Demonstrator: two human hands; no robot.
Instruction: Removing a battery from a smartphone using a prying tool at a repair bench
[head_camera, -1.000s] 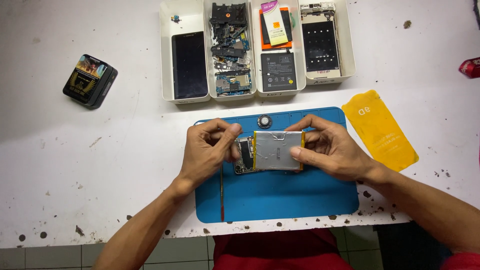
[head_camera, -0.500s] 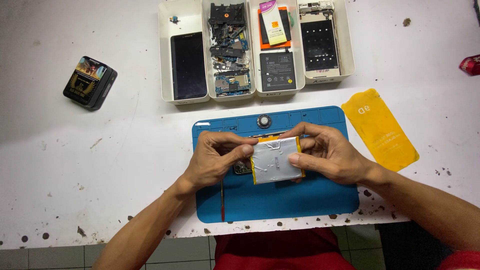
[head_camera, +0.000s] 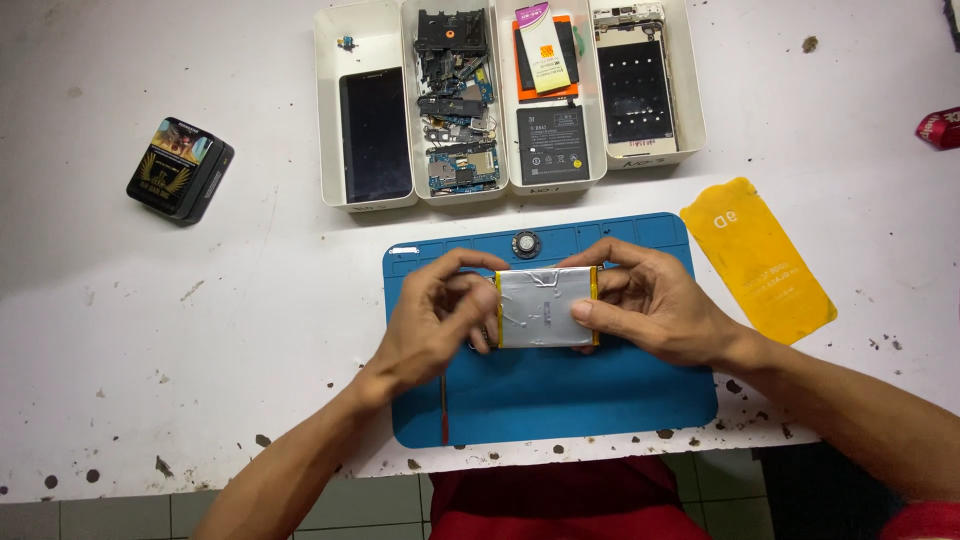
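Silver battery pack (head_camera: 546, 307), a second ago lying flat in the opened phone, is now lifted clear and held over the middle of the blue mat (head_camera: 560, 395). Left hand (head_camera: 440, 320) pinches its left edge; right hand (head_camera: 655, 310) clamps the right edge, thumb on top. Behind the mat stand the white trays (head_camera: 505, 185); a yellow sleeve (head_camera: 757, 258) lies right. Nothing blocks the hands.

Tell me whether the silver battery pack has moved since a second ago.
Yes. The silver battery pack now hides the phone it lay on, its near edge closer to the blue mat's front.
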